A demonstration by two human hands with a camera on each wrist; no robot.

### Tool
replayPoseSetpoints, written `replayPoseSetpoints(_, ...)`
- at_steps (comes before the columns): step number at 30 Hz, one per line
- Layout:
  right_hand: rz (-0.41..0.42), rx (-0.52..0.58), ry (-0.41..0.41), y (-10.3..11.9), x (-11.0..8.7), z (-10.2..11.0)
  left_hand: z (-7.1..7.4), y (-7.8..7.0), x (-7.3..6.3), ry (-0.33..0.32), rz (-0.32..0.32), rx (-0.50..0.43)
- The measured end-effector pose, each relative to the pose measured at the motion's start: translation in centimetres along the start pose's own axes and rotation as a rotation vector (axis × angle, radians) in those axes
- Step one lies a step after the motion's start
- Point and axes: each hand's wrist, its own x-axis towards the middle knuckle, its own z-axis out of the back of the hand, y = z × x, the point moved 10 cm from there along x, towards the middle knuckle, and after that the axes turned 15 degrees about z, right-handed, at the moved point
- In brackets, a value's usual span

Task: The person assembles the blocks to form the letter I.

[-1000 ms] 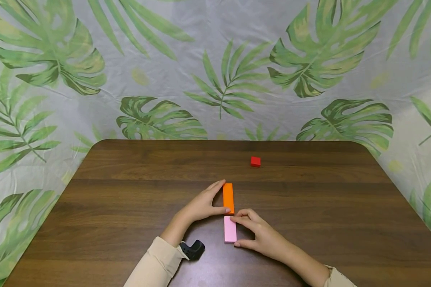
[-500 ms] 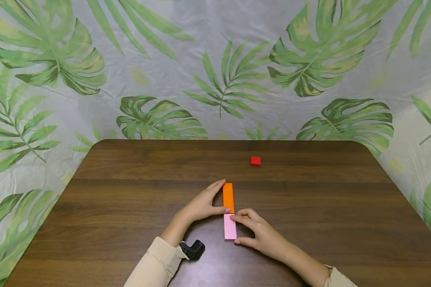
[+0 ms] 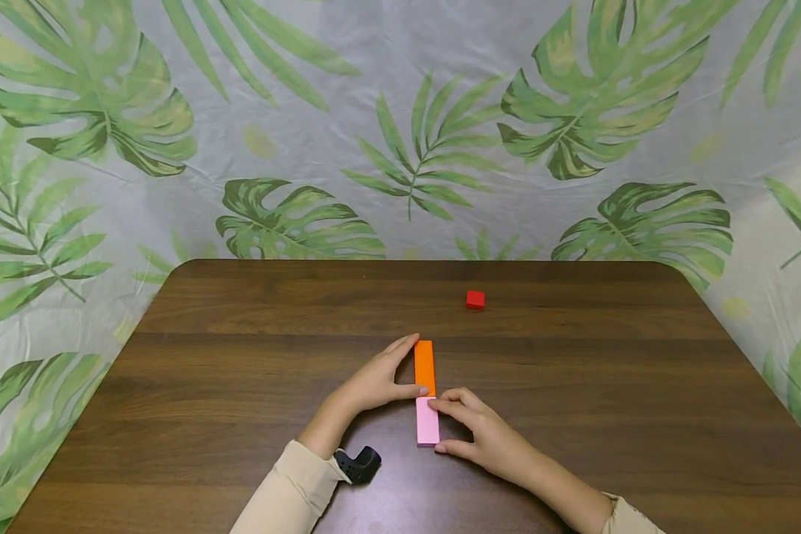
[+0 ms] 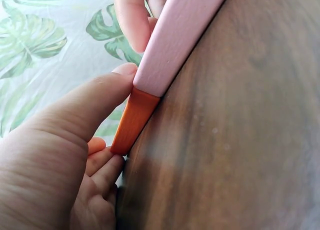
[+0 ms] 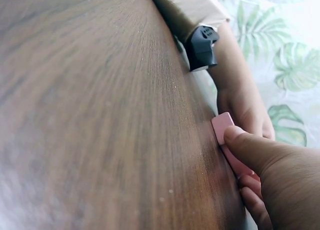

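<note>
An orange rectangular block [image 3: 424,365] lies flat on the table, its long side pointing away from me. Directly in front of it, end to end in the same line, is a pink block [image 3: 428,430]. My left hand [image 3: 367,384] holds the orange block by its ends, thumb at the near end and fingertips at the far corner. With thumb and fingers, my right hand [image 3: 490,437] grips the pink block from the right. In the left wrist view the pink end [image 4: 172,40] meets the orange block [image 4: 134,117] beside my left thumb.
A small red block [image 3: 475,300] sits farther back on the brown wooden table [image 3: 607,371]. Behind the table hangs a leaf-patterned cloth [image 3: 440,44]. A black wrist camera [image 3: 360,466] is worn at my left cuff.
My right hand has slid the pink block slightly away from me, closing the small gap to the orange block. The left hand and the orange block have stayed in place.
</note>
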Motion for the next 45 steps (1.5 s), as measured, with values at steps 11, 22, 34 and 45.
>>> replayPoseSetpoints(11, 0.006, 0.000, 0.000, 0.0, 0.0, 0.0, 0.1, 0.0, 0.0, -0.004, -0.003, -0.004)
replayPoseSetpoints(22, -0.002, 0.014, -0.006, 0.0, 0.0, 0.0, 0.6, -0.3, -0.6, -0.039, -0.039, -0.040)
replayPoseSetpoints(34, -0.009, 0.067, -0.031, -0.1, -0.1, 0.1, 0.1, -0.1, -2.0, -0.014, -0.048, 0.002)
replayPoseSetpoints(45, -0.014, 0.082, -0.028, -0.3, -0.1, 0.0, -0.3, -0.4, -2.6, 0.004, -0.063, 0.032)
